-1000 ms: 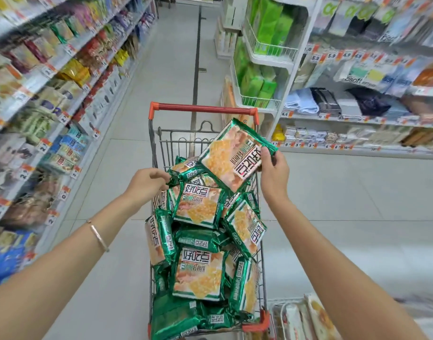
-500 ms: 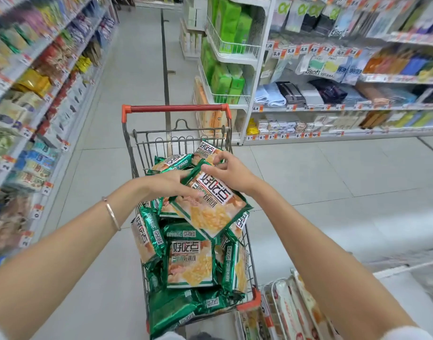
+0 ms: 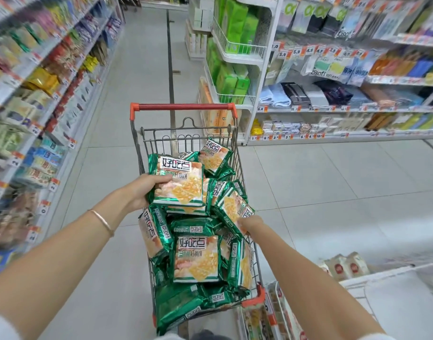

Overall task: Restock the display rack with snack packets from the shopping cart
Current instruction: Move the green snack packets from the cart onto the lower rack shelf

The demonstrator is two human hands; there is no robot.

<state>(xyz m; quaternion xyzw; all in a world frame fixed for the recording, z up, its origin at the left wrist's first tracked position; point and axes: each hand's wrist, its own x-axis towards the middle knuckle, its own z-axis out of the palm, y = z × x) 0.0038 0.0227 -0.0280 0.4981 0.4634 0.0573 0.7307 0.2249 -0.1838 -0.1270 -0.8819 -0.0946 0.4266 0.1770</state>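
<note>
A wire shopping cart (image 3: 183, 107) with a red handle stands in the aisle, heaped with several green cracker packets (image 3: 197, 258). My left hand (image 3: 146, 188) grips a small stack of these packets (image 3: 179, 182) by its left edge, held above the pile. My right hand (image 3: 249, 223) reaches into the cart's right side and takes hold of another packet (image 3: 232, 204) at its lower edge; its fingers are mostly hidden behind the packet.
Stocked shelves (image 3: 38, 94) line the left of the aisle. A white wire rack with green boxes (image 3: 231, 52) and shelves of towels (image 3: 333, 94) stand at the right. A low display rack with snack packs (image 3: 343, 266) sits at the lower right. Tiled floor lies open ahead.
The packet held up by my right hand passed to my left hand, which now holds it on a stack. My right hand dropped to the cart's right side onto another packet. The view shifted.
</note>
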